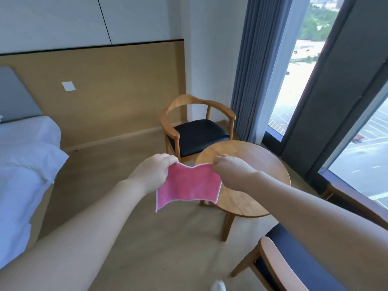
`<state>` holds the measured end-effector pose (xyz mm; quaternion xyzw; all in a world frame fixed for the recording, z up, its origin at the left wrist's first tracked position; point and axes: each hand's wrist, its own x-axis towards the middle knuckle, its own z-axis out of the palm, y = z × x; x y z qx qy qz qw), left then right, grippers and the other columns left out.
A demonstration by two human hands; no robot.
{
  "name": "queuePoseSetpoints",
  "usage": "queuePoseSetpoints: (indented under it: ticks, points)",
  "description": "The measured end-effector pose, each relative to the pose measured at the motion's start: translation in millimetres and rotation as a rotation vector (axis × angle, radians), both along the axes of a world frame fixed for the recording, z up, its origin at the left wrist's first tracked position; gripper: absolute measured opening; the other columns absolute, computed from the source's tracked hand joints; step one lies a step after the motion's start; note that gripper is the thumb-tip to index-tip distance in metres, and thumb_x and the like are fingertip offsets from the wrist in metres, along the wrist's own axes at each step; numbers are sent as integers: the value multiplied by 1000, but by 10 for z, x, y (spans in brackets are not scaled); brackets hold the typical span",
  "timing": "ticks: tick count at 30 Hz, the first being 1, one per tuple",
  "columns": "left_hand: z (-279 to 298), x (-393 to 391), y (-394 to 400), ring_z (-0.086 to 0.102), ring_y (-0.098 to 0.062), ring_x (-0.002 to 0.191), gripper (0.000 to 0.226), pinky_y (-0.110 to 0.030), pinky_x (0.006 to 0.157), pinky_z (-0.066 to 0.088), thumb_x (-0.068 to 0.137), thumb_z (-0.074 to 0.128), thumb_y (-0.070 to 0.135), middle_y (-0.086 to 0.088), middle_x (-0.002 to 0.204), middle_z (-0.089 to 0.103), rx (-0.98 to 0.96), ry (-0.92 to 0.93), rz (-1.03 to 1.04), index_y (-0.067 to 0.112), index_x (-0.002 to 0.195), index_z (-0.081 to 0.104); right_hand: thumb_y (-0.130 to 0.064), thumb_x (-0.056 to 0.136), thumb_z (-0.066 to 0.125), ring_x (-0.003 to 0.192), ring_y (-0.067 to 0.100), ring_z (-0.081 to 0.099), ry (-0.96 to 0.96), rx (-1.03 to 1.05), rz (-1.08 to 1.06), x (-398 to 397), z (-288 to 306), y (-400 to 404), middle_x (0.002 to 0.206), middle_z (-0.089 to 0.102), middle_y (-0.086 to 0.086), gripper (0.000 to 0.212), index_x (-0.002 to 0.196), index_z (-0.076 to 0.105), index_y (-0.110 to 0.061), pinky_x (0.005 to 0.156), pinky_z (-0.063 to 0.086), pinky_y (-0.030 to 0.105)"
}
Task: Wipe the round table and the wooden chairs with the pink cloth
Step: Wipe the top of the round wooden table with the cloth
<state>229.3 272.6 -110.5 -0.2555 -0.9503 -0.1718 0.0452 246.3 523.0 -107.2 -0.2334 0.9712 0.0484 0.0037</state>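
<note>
I see the white-sheeted bed point(25, 164) along the left, open tan floor point(117, 160) between it and the round wooden table point(258, 164); two wooden armchairs, one beyond point(195, 122), one nearer right point(273, 261); my left hand point(155, 171) and right hand point(228, 171) pinch the white-edged pink cloth's point(186, 185) top corners with curled fingers, stretched in the air overlapping the table's near-left rim.

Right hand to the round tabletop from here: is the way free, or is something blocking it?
Probably yes. The right hand hangs over the round table, whose visible top is bare. It does pinch a corner of the pink cloth, shared with the left hand.
</note>
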Motion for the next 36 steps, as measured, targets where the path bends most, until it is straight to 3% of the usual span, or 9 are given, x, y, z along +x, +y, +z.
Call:
queuePoseSetpoints:
  ticks: [4, 8, 10, 15, 19, 25, 28, 32, 36]
  points:
    - [-185, -595, 195, 53, -20, 109, 36, -37, 90, 46, 97, 39, 4, 1, 121, 58, -52, -39, -27, 14, 121, 63, -2, 93, 46, 94, 19, 52, -56, -73, -71, -584, -191, 233, 107, 56, 2, 29, 114, 62, -13, 83, 51, 32]
    - [-323, -1235, 410, 57, -20, 98, 28, -31, 79, 47, 95, 42, 3, 3, 110, 59, -45, -39, -61, 14, 104, 65, -1, 94, 44, 100, 21, 54, -85, -118, -136, -1103, -350, 458, 114, 56, 4, 33, 121, 59, -11, 86, 51, 33]
    - [-418, -1510, 528, 57, -20, 99, 27, -31, 78, 47, 95, 43, 4, 2, 109, 60, -87, -35, -102, 14, 105, 65, 1, 92, 44, 99, 22, 53, -111, -101, -151, -1309, -429, 589, 114, 56, 4, 33, 119, 58, -10, 82, 50, 32]
    - [-622, -2055, 818, 49, -18, 118, 40, -36, 92, 48, 96, 42, 5, 4, 133, 50, -151, -104, -151, 17, 133, 51, 3, 86, 45, 97, 23, 51, -149, -121, -246, -1749, -562, 893, 114, 54, 3, 37, 119, 54, -11, 73, 44, 31]
    - [-814, -2406, 921, 52, -17, 111, 45, -36, 83, 52, 91, 50, 1, 6, 132, 45, -222, -125, -230, 18, 132, 47, 1, 88, 41, 98, 23, 52, -172, -110, -288, -1974, -746, 964, 122, 52, -1, 43, 127, 49, -15, 69, 37, 28]
    - [-1251, -3039, 872, 50, -12, 109, 46, -22, 79, 44, 94, 45, 6, 10, 133, 42, -251, -213, -408, 24, 136, 42, 1, 89, 38, 91, 21, 52, -228, -131, -422, -2280, -1118, 809, 124, 53, 0, 41, 126, 50, -14, 70, 42, 30]
    - [-1450, -3408, 805, 51, -13, 110, 45, -26, 81, 49, 93, 52, 10, 8, 131, 43, -308, -262, -547, 23, 134, 42, 0, 92, 42, 94, 21, 55, -291, -133, -511, -2343, -1318, 595, 123, 54, 0, 38, 126, 53, -14, 78, 51, 34]
    - [-1671, -3796, 746, 49, -19, 117, 55, -34, 89, 49, 90, 60, 14, 5, 138, 40, -398, -330, -713, 19, 140, 39, 2, 88, 44, 85, 23, 53, -418, -109, -620, -2351, -1593, 255, 114, 55, 3, 32, 114, 56, -10, 67, 43, 32]
    - [-1927, -3976, 683, 50, -17, 118, 61, -32, 94, 47, 88, 56, 4, 10, 142, 38, -482, -444, -827, 22, 143, 38, 5, 85, 43, 93, 27, 58, -522, -135, -721, -2291, -1793, -27, 118, 53, 5, 35, 114, 58, -8, 67, 44, 33]
